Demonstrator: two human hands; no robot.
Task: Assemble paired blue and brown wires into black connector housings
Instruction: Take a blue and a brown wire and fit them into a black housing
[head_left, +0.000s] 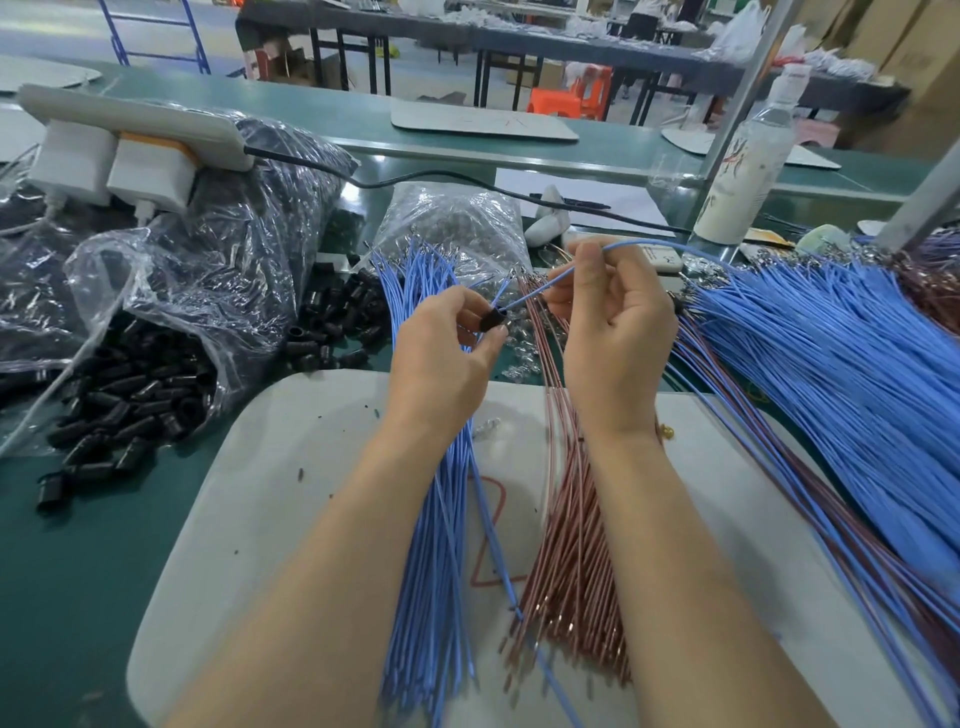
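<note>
Forearms (322, 597) over mat (249, 467), left grip (441, 343) pinching black housing (492, 319), right grip (618, 332) pinching blue wire (558, 279).

A green workbench (78, 545) is covered in front by a grey mat (270, 493), on which a bundle of blue wires (436, 571) and a bundle of brown wires (571, 545) are laid side by side. At left, black connector housings (119, 405) are spilled from a plastic bag (208, 270); at right, more blue wires (831, 374) are fanned out.

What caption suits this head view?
Left hand pinches a black connector housing while the right hand guides a blue wire toward it, above bundles of blue wires and brown wires.
</note>
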